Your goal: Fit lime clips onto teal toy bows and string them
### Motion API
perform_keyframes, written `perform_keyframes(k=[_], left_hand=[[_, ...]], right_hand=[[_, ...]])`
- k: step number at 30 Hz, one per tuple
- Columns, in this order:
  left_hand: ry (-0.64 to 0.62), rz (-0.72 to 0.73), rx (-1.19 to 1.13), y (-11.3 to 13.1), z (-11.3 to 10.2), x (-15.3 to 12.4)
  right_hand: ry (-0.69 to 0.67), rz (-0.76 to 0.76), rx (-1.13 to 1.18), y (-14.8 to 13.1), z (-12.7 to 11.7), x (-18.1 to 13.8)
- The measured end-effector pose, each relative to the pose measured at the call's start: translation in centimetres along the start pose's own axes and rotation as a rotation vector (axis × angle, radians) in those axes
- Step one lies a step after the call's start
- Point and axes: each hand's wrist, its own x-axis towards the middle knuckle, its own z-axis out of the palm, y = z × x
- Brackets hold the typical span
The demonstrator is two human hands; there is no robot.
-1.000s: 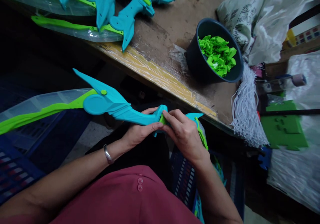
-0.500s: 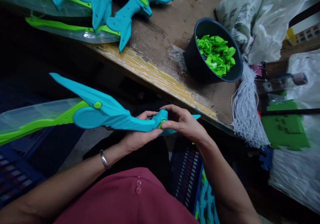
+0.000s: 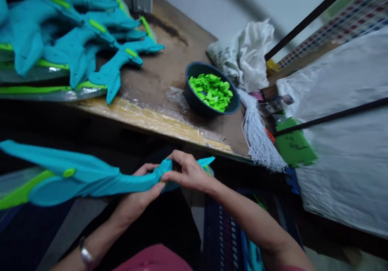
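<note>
A long turquoise plastic toy piece (image 3: 91,176) with a bright green strip and a round green inset lies across my lap side, below the table edge. Clear plastic sheathes its green left end. My left hand (image 3: 142,192) is closed round its narrow neck from below. At the neck's right end, my right hand (image 3: 184,172) pinches the piece between thumb and fingers. Whatever small part may sit under that thumb is hidden. Beyond my right hand a pointed turquoise tip sticks out. The closest other thing is the table's taped edge (image 3: 169,127).
A dark bowl (image 3: 189,95) of small green plastic parts stands on the table. Similar turquoise pieces (image 3: 106,71) are heaped at left. White strings (image 3: 257,133) hang over the right edge, near a green foam mat (image 3: 294,143). A blue crate (image 3: 212,230) is below.
The view has swung to the right and up, so the table, bowl and hands appear shifted left. Both hands keep hold of the turquoise piece; the green bit by my right thumb is now covered.
</note>
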Motion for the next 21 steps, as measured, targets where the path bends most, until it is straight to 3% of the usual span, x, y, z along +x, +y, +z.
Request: perform_keyframes(k=[2,4,6,7,10,12,14,18,21], left_hand=[[-0.051,0.002,0.014,0.2,-0.2,0.0],[-0.12,0.023,0.024,0.4,-0.4,-0.1],[-0.168,0.016,0.029,0.5,-0.6,-0.3],[-0.19,-0.023,0.006,0.5,-0.7,-0.4],[-0.267,-0.198,-0.115,0.5,-1.2,-0.5],[-0.327,-0.211,-0.122,0.2,-1.7,-0.1],[-0.392,-0.134,-0.1,-0.4,-2.2,0.5],[-0.521,0.1,-0.303,-1.6,-2.3,1.2],[-0.499,0.203,-0.37,-1.2,-1.8,0.7]], right_hand=[[-0.029,-0.001,-0.035,-0.5,-0.5,-0.2],[-0.106,-0.097,-0.095,-1.3,-2.1,0.1],[-0.124,-0.204,-0.156,-2.1,-5.0,1.2],[-0.07,-0.209,-0.222,-2.3,-6.9,2.2],[0.295,0.033,-0.643,-0.9,-13.6,6.5],[0.365,0.168,-0.79,1.5,-17.6,9.7],[0.337,0.264,-0.88,4.3,-20.3,12.5],[0.231,0.374,-1.017,8.6,-22.0,15.6],[0.179,0.38,-1.063,9.7,-21.9,16.3]])
